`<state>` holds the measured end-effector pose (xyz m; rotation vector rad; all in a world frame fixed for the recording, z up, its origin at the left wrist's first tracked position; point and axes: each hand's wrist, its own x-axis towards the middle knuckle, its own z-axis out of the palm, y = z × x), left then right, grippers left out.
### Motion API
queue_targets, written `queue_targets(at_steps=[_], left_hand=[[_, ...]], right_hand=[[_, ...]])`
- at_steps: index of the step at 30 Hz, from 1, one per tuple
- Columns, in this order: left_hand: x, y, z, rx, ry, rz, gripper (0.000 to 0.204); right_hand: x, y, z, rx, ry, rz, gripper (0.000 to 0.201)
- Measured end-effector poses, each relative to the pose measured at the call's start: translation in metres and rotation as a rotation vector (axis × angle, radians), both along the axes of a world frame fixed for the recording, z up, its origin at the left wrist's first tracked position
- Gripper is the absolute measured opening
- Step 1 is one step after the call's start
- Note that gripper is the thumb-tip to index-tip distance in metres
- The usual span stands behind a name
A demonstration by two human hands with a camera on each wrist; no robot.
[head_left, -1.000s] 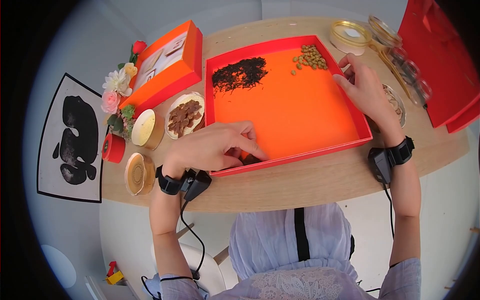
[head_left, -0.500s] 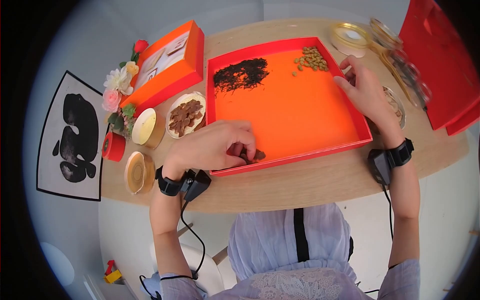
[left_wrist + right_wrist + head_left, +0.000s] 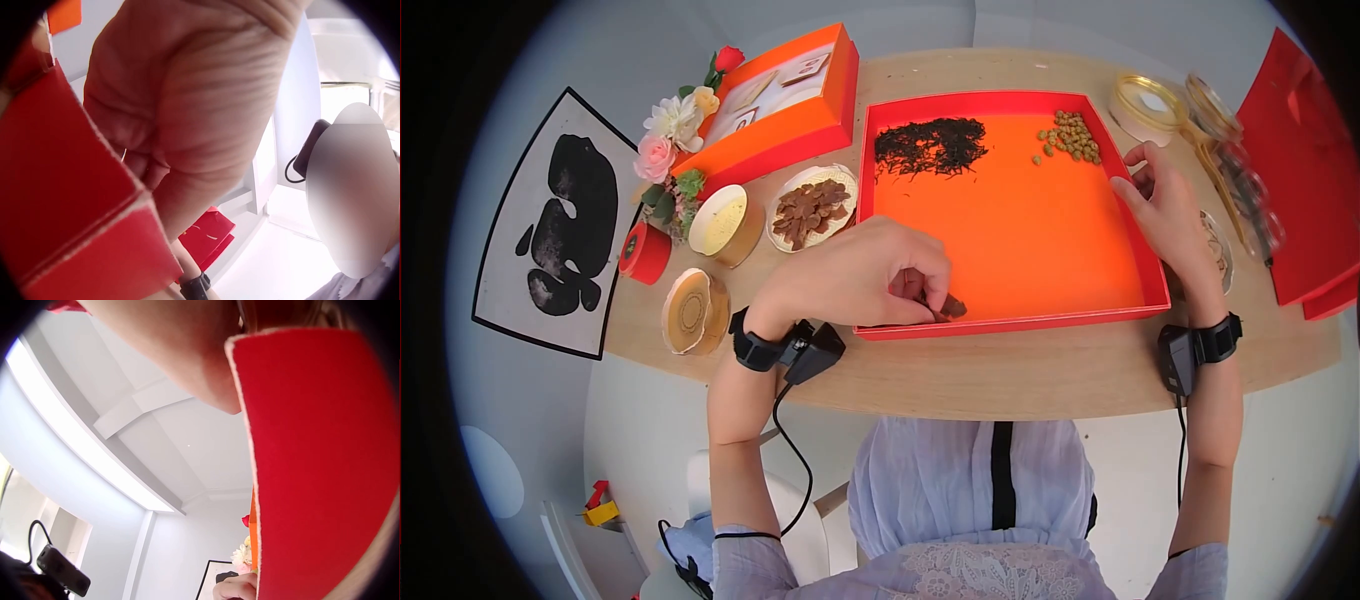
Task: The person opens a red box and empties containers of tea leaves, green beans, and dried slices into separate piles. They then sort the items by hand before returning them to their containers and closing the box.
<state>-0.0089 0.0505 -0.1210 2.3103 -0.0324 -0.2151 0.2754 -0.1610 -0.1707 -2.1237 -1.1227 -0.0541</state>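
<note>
In the head view my left hand [image 3: 875,270] is inside the near left corner of a shallow red box [image 3: 1020,323] with an orange floor. Its curled fingers and thumb pinch brown slices [image 3: 953,306] low against the near wall; most of them are hidden under the hand. The left wrist view shows the palm and thumb beside the red wall. My right hand [image 3: 1170,212] is at the box's right wall, thumb over the rim and bent fingers outside it. Dark shredded leaves [image 3: 935,147] and green-brown pellets [image 3: 1068,138] lie in the box's far corners.
Left of the box stand a dish of brown slices [image 3: 808,212], a yellow-lined cup [image 3: 722,222], a gold-toned cup [image 3: 695,312], a red tin [image 3: 645,252], flowers [image 3: 672,125] and an orange-red box [image 3: 785,135]. On the right are a gold-rimmed jar [image 3: 1145,105] and a red bag [image 3: 1305,190].
The left hand's index finger, stretched along the near wall, has curled in. That hand has shifted slightly along the wall, with brown slices showing beyond the fingertips. The right hand stays at the rim.
</note>
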Motion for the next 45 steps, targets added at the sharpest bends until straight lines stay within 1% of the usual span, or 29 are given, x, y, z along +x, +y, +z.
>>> queue_targets(at_steps=[1, 3, 4, 5, 7, 8, 10, 11, 13, 17, 19, 20, 22, 23, 25, 27, 28, 29, 31, 35, 37, 38, 40, 41, 43, 44, 45], left_hand=[[-0.003, 0.002, 0.004, 0.000, -0.001, 0.000, 0.011], [-0.013, 0.011, 0.013, -0.008, -0.115, 0.091, 0.011], [-0.019, 0.020, 0.018, -0.019, -0.229, 0.148, 0.011], [-0.024, 0.033, 0.019, -0.062, -0.275, 0.232, 0.012], [-0.036, 0.054, 0.028, -0.179, -0.204, 0.493, 0.012], [-0.040, 0.065, 0.029, -0.177, -0.205, 0.492, 0.012], [-0.046, 0.087, 0.024, -0.051, -0.139, 0.623, 0.011], [-0.048, 0.098, 0.021, -0.051, -0.139, 0.623, 0.011], [-0.050, 0.112, 0.016, 0.100, -0.042, 0.634, 0.010], [-0.049, 0.114, 0.013, 0.097, -0.036, 0.670, 0.011], [-0.046, 0.106, 0.018, 0.117, -0.046, 0.769, 0.014], [-0.044, 0.100, 0.019, 0.117, -0.044, 0.763, 0.014], [-0.038, 0.084, 0.018, 0.223, -0.213, 0.708, 0.017], [-0.033, 0.072, 0.019, 0.221, -0.209, 0.695, 0.017], [-0.023, 0.041, 0.020, 0.170, -0.248, 0.381, 0.019], [-0.015, 0.005, 0.018, 0.300, -0.221, 0.241, 0.023], [-0.011, -0.003, 0.009, 0.335, -0.229, 0.151, 0.025], [-0.009, -0.010, 0.003, 0.407, -0.191, 0.116, 0.028], [-0.007, -0.019, -0.003, 0.530, -0.106, 0.076, 0.029], [-0.005, -0.021, -0.004, 0.532, -0.074, 0.105, 0.028], [-0.005, -0.023, -0.001, 0.553, 0.016, 0.097, 0.026], [-0.004, -0.022, -0.002, 0.552, 0.017, 0.095, 0.026], [-0.002, -0.016, -0.007, 0.381, -0.029, 0.012, 0.028], [-0.001, -0.013, -0.008, 0.379, -0.028, 0.013, 0.028], [-0.001, -0.008, -0.008, 0.211, -0.018, 0.045, 0.035], [-0.001, -0.008, -0.007, 0.211, -0.018, 0.044, 0.035], [-0.001, -0.009, -0.004, 0.212, -0.033, 0.043, 0.042]], right_hand=[[0.000, 0.000, -0.001, 0.008, -0.010, 0.004, 0.028], [0.001, 0.000, -0.001, 0.018, -0.022, 0.006, 0.028], [0.000, 0.000, 0.000, 0.020, -0.005, 0.007, 0.028], [-0.001, 0.000, 0.000, 0.021, 0.012, 0.008, 0.028], [0.000, -0.001, 0.000, 0.016, 0.012, 0.005, 0.028], [0.000, 0.000, -0.001, 0.012, 0.009, 0.005, 0.027], [0.000, 0.000, -0.001, 0.018, 0.006, 0.006, 0.027], [0.000, 0.000, -0.001, 0.020, 0.005, 0.008, 0.027], [0.000, 0.000, -0.001, 0.016, 0.008, 0.002, 0.027], [0.002, 0.000, -0.002, 0.007, 0.002, 0.002, 0.028], [0.002, -0.001, -0.001, 0.005, -0.001, 0.000, 0.028], [0.001, -0.003, -0.002, 0.002, -0.002, 0.000, 0.028], [0.000, -0.002, -0.001, 0.010, 0.002, 0.005, 0.028], [0.000, -0.003, -0.001, 0.017, 0.005, 0.014, 0.028], [-0.001, -0.003, 0.000, 0.014, 0.002, 0.003, 0.028], [-0.003, -0.003, 0.001, 0.012, -0.003, 0.005, 0.028], [-0.003, -0.003, 0.002, 0.011, 0.003, 0.003, 0.028], [-0.003, -0.002, 0.002, 0.010, 0.009, 0.002, 0.028], [-0.002, -0.002, 0.000, 0.014, 0.000, 0.006, 0.028], [-0.002, -0.002, 0.000, 0.026, -0.007, 0.009, 0.029], [-0.001, -0.001, -0.001, 0.030, -0.022, 0.011, 0.029], [0.000, -0.002, -0.002, 0.033, -0.038, 0.014, 0.029], [-0.001, -0.002, 0.000, 0.020, -0.030, 0.011, 0.028], [-0.001, -0.002, 0.000, 0.011, -0.025, 0.009, 0.028], [-0.002, -0.001, 0.000, 0.018, -0.014, 0.011, 0.028], [-0.002, -0.001, 0.000, 0.025, -0.004, 0.012, 0.028], [-0.001, -0.002, 0.000, 0.026, -0.004, 0.011, 0.028]])
